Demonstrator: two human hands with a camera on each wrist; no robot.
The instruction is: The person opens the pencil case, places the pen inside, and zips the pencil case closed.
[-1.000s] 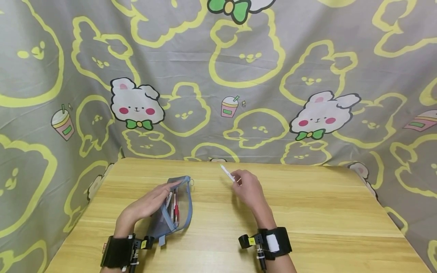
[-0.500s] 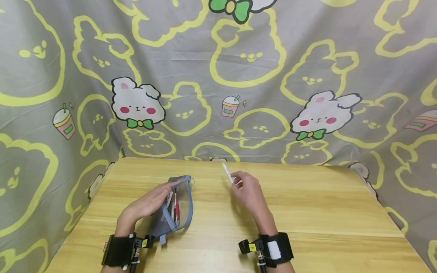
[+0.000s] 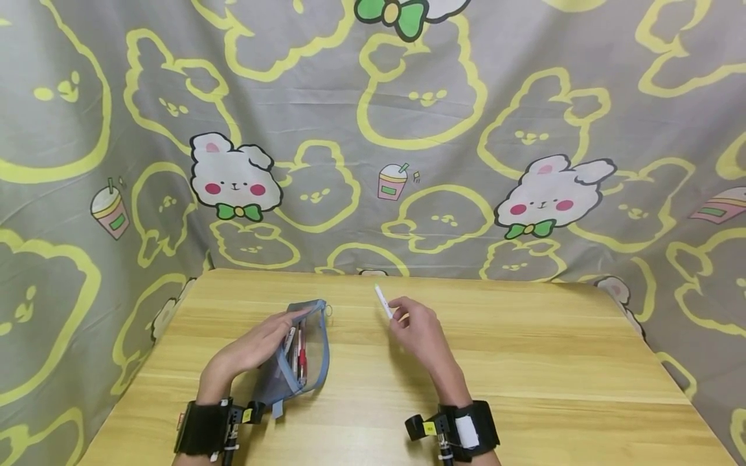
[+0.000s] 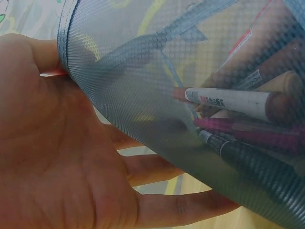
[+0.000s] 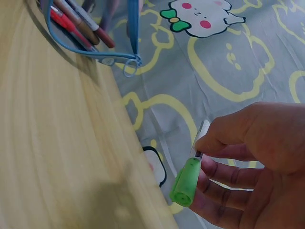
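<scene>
At the left of the table, a blue-grey mesh pencil case (image 3: 269,383) lies tilted, its zip mouth gaping. Several pens and markers are inside, among them a red pen (image 3: 302,357) and a white-barrelled marker (image 4: 226,101). My left hand (image 3: 252,346) holds the case along its left side, its fingers extended; in the left wrist view they pass behind the mesh and their tips are hidden. To the right, my right hand (image 3: 421,329) pinches a slim white pen (image 3: 382,301) above the table, away from the case. Its near end is a green cap (image 5: 187,183).
The wooden table (image 3: 542,362) reaches back to a grey curtain (image 3: 326,110) printed with yellow outlines and white rabbits, which also hangs at both sides. Each wrist wears a black strap (image 3: 474,426) with a small camera. A ring (image 3: 328,310) hangs from the case's zip.
My right hand has come down slightly and to the left with the pen, whose tilt has shifted a little. My left hand and the pencil case stay put.
</scene>
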